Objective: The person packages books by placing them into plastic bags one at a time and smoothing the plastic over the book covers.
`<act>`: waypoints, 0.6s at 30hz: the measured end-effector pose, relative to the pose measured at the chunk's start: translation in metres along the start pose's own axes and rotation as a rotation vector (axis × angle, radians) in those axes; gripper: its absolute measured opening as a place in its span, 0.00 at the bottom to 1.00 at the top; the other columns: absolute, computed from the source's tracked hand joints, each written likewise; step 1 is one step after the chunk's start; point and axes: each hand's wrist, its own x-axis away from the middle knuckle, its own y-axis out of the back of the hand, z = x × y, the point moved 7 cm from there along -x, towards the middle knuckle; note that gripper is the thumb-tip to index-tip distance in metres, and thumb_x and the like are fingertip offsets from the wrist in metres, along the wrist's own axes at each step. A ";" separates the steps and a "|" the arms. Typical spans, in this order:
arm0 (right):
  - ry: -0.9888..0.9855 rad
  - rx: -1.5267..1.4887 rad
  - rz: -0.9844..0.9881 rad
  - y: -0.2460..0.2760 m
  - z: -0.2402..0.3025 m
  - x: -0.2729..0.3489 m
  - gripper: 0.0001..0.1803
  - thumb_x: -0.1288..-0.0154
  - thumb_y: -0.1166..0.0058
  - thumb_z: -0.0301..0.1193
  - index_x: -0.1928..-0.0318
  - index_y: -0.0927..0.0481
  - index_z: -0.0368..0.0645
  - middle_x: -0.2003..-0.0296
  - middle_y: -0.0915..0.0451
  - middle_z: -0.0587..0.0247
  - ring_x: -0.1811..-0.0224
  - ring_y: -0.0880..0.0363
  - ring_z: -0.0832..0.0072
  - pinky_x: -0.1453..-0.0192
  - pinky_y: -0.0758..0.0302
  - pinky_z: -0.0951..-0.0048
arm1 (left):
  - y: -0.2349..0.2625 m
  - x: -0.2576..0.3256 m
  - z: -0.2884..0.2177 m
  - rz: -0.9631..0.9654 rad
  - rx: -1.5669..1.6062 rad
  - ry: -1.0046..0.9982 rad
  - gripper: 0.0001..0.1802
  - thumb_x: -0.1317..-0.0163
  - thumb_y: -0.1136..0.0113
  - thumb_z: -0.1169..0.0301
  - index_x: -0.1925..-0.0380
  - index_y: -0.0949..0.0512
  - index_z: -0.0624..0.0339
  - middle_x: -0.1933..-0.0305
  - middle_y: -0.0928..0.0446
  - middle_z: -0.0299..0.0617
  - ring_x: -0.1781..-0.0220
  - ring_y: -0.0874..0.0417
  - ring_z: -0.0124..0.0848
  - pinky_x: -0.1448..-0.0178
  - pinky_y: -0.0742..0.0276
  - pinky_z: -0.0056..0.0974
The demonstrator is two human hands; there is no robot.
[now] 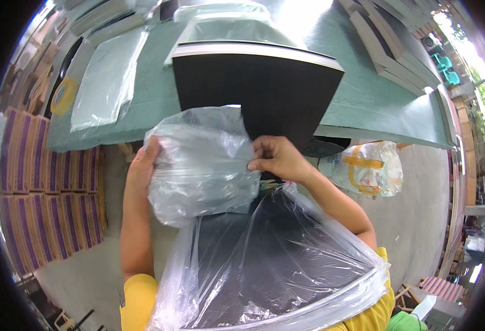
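Observation:
A crinkled clear plastic bag [204, 165] is stretched between my two hands above the table's near edge. My left hand [144, 163] grips its left side, with the thumb lying over the film. At the bag's right edge, my right hand [278, 157] pinches the plastic between thumb and fingers. Behind the bag, a large flat black slab [253, 77] with a white far edge lies on the green table [358, 113] and juts past its near edge. Loose clear plastic [275, 248] covers something dark in front of my body.
Clear plastic sleeves [107, 77] and a yellow tape roll [64, 96] lie on the table's left. White-edged panels [386, 49] are stacked at its far right. Purple-striped cartons [49, 204] are piled at left. A taped plastic bundle [366, 168] sits on the floor at right.

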 end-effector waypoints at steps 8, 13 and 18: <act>-0.167 -0.523 0.052 0.010 0.009 0.006 0.07 0.44 0.47 0.28 0.71 0.24 0.36 0.79 0.25 0.66 0.77 0.27 0.82 0.71 0.29 0.81 | 0.006 -0.002 -0.048 -0.212 -0.819 -0.507 0.13 0.43 0.45 0.64 0.64 0.28 0.62 0.74 0.28 0.33 0.72 0.30 0.21 0.68 0.34 0.26; 0.011 -0.415 0.063 0.014 0.033 0.002 0.11 0.48 0.42 0.33 0.76 0.25 0.38 0.83 0.30 0.70 0.81 0.34 0.84 0.76 0.36 0.82 | -0.060 0.025 -0.047 0.054 -0.587 -0.362 0.21 0.50 0.39 0.69 0.57 0.32 0.59 0.76 0.30 0.35 0.74 0.30 0.22 0.70 0.32 0.28; 0.152 -0.402 -0.003 -0.008 0.060 -0.008 0.08 0.44 0.47 0.31 0.76 0.27 0.41 0.79 0.29 0.73 0.76 0.36 0.88 0.73 0.39 0.85 | -0.128 0.023 -0.032 0.258 -0.623 -0.574 0.31 0.56 0.35 0.77 0.51 0.37 0.61 0.75 0.33 0.36 0.77 0.28 0.22 0.76 0.29 0.24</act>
